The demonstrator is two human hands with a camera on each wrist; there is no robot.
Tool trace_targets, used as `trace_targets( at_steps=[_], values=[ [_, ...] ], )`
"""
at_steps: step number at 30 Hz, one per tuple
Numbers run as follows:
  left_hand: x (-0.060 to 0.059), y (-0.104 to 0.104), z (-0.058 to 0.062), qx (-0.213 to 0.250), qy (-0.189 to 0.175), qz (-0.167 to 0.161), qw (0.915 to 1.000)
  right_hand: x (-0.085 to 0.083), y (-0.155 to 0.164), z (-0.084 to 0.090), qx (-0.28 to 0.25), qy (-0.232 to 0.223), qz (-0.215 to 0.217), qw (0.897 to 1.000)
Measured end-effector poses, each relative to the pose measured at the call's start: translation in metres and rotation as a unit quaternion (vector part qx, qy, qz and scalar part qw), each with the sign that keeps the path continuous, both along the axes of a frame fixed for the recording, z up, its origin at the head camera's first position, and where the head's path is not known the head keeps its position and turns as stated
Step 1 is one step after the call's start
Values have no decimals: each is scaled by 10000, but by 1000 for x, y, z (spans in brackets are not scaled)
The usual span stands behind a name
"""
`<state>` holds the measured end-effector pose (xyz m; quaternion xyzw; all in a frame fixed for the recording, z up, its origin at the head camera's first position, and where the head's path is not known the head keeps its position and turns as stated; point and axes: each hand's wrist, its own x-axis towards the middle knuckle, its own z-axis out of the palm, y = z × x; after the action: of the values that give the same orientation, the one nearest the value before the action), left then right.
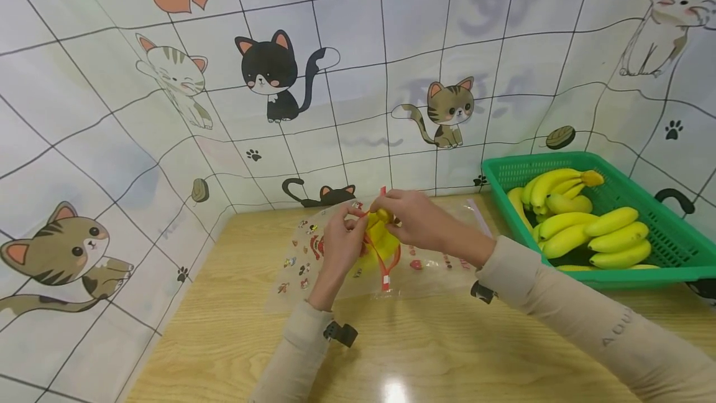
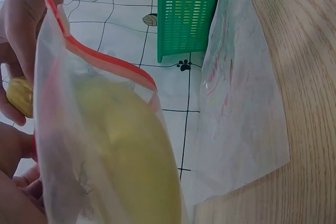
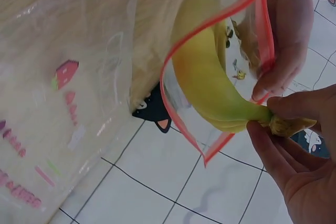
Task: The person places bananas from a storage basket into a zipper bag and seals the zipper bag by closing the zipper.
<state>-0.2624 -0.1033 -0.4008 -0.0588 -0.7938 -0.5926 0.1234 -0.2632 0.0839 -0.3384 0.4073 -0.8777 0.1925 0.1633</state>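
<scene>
A clear zip bag (image 2: pixel 58 145) with a red zipper edge stands open-mouthed between the hands. My left hand (image 1: pixel 345 238) grips the bag by its rim. Yellow bananas (image 3: pixel 202 77) lie mostly inside it, their stem end sticking out past the red mouth. With thumb and fingers, my right hand (image 3: pixel 302 145) pinches the brown-tipped stem (image 3: pixel 286 126). In the head view the right hand (image 1: pixel 416 216) is just right of the left one, over the bag. The bag's lower part is partly hidden by the hands there.
A green basket (image 1: pixel 492 194) with several banana bunches (image 1: pixel 565 232) stands at the right of the wooden table (image 1: pixel 235 341). Printed clear plastic bags (image 1: pixel 447 263) lie flat beneath the hands. A cat-patterned covering (image 1: pixel 358 36) rises behind and at the left.
</scene>
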Motion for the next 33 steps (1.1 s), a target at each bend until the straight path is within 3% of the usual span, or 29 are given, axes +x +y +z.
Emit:
trace_targets(
  at_steps=[4,8,18,27,33],
  values=[
    [1,-1,1,33,110,-109,9999,-1,-5,-5,-243,-204,-91,9995],
    [2,-2,2,65,204,-238,9995,-3,-8,-10,-424,-740,-209,9961],
    [4,-4,6,119,178,-228,9995,-10,-14,-16,-669,-1911,-433,9783],
    [5,-4,10,252,212,-349,9988,-14,-21,-24,-878,-2116,-563,9718],
    [5,-5,12,275,251,-334,9987,-13,-23,-25,-1234,-2493,-785,9573]
  ],
)
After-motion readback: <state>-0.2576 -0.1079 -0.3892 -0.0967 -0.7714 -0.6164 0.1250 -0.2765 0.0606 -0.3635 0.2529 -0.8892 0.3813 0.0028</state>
